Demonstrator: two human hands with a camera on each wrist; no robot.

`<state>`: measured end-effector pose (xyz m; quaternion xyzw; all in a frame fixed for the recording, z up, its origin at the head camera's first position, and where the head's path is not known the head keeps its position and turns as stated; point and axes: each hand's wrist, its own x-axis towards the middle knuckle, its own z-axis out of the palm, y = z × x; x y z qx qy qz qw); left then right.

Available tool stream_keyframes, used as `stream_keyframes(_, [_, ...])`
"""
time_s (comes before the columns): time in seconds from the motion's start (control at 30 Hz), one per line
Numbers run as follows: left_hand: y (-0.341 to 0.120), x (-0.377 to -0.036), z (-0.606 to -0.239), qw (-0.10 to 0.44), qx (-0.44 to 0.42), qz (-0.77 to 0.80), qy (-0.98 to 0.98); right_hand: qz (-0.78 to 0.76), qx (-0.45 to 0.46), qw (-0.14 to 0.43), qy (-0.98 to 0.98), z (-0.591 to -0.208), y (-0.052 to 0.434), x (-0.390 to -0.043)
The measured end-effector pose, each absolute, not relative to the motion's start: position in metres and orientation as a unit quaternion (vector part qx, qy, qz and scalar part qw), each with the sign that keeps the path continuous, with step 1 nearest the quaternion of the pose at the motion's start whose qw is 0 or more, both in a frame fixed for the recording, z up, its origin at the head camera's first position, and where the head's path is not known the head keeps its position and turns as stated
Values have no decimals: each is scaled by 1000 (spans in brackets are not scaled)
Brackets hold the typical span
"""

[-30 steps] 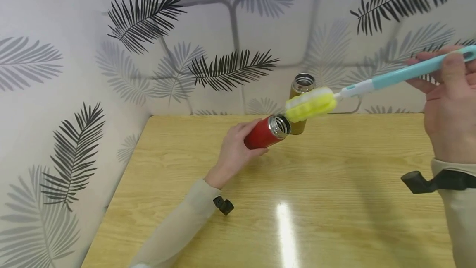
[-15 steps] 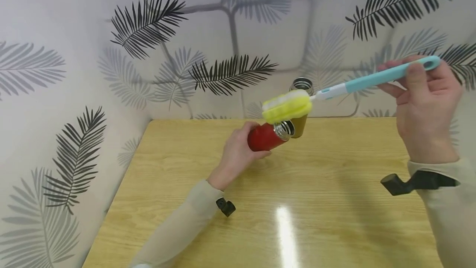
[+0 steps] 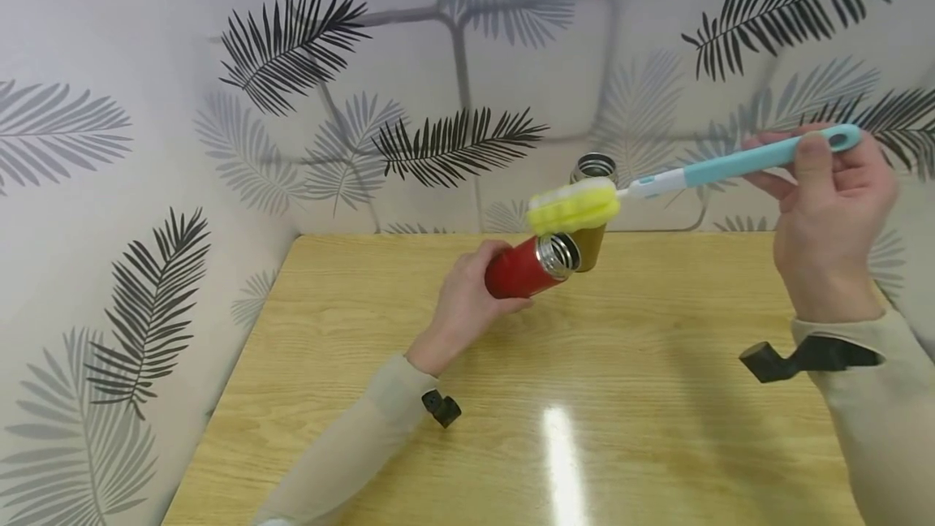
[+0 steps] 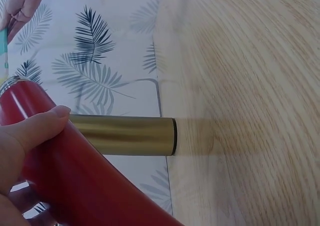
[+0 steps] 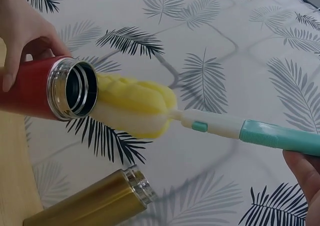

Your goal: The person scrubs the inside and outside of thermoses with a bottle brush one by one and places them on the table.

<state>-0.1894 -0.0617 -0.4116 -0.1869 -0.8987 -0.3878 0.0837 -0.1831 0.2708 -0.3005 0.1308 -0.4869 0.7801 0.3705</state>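
Observation:
My left hand (image 3: 462, 296) grips a red flask (image 3: 527, 266) tilted over the table, its open steel mouth (image 5: 75, 89) facing right. My right hand (image 3: 821, 222) holds the teal handle (image 3: 752, 159) of a bottle brush. Its yellow sponge head (image 3: 573, 207) hangs just above and beside the flask's mouth, outside it, as the right wrist view (image 5: 131, 106) shows. A gold flask (image 3: 592, 217) stands open-topped behind them near the wall. In the left wrist view my fingers (image 4: 30, 136) wrap the red flask (image 4: 75, 176), with the gold flask (image 4: 125, 135) beyond.
The wooden table (image 3: 584, 396) sits in a corner of leaf-patterned walls (image 3: 292, 104) at the left and back. Black wrist camera mounts (image 3: 441, 408) show on both sleeves. A light glare lies on the tabletop near the front.
My right hand has moved left with the brush, carrying the sponge head from the flask's mouth up to just above it. The left hand and red flask barely moved.

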Motion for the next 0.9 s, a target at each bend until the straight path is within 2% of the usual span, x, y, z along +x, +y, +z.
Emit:
stream_keyframes(0.37, [-68,-192,-410,73,-182,-452,-870,750,140,375,-526,-306,281,-181])
stream_keyframes(0.9, [-73,-196,-407,79,-153,-433,-885,756,165,354,-525,-312,288,-176])
